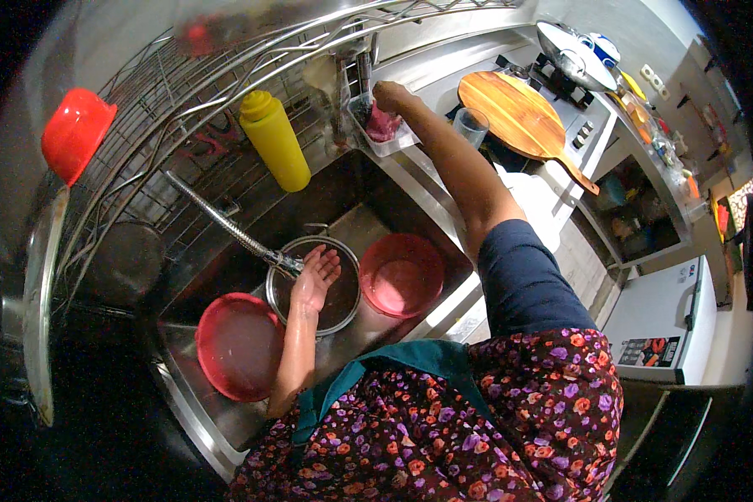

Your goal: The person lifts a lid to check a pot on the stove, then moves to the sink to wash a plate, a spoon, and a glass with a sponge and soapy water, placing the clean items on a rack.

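Note:
My left hand (317, 276) is held palm up with the fingers spread and nothing in it. It is beside the head of a flexible metal tap hose (226, 226), above a round metal pot (276, 301) in the steel sink (354, 219). My right hand (394, 97) reaches over a clear plastic tub (389, 147) on the sink's far right rim. Its fingers curl down at a pink cloth or scouring pad (383, 125) in the tub; whether they grip it is hidden.
Red plastic basins (241, 345) (401, 276) flank the pot. A yellow squeeze bottle (276, 141) stands behind the sink, by a wire rack (163, 81). To the right are a drinking glass (470, 127), a round wooden board (511, 113), a lidded wok (574, 56) and a white chest freezer (656, 314).

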Motion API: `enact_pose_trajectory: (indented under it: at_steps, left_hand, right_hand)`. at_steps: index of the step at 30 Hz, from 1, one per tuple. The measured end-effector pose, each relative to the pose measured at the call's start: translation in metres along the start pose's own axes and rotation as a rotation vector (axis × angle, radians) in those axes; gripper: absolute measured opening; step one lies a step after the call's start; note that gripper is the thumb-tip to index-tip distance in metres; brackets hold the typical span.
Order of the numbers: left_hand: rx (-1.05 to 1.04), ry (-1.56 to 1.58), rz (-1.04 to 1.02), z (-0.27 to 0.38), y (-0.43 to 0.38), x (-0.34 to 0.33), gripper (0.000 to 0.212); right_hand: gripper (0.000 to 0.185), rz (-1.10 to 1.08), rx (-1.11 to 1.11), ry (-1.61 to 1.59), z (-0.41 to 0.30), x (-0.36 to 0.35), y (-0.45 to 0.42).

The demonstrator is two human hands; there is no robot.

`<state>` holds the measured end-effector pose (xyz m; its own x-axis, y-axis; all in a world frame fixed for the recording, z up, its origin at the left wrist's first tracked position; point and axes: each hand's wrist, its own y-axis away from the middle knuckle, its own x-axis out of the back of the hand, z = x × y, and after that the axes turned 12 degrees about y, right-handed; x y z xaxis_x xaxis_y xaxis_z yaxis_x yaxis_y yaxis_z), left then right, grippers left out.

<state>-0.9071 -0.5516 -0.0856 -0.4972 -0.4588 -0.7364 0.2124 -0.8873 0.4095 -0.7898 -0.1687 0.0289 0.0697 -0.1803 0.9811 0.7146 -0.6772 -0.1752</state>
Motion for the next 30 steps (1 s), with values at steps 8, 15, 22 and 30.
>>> enact_pose_trajectory:
  at_steps: [8,15,22,30]
  left_hand:
    - [0.011,0.033,0.059,-0.001,0.011,-0.004,0.026]
    - [0.036,0.047,0.043,-0.010,0.017,-0.015,0.025]
    - [0.019,0.033,0.027,-0.028,0.027,-0.024,0.023]
    - [0.165,0.151,-0.218,-0.087,0.008,-0.056,0.031]
  right_hand:
    - [0.027,-0.101,-0.244,-0.010,-0.039,0.011,0.025]
    - [0.033,-0.327,-0.186,0.111,-0.015,0.009,0.018]
    - [0.026,0.159,-0.308,0.041,0.053,0.091,0.124]
    - [0.031,-0.022,-0.018,0.046,0.083,0.025,0.176]
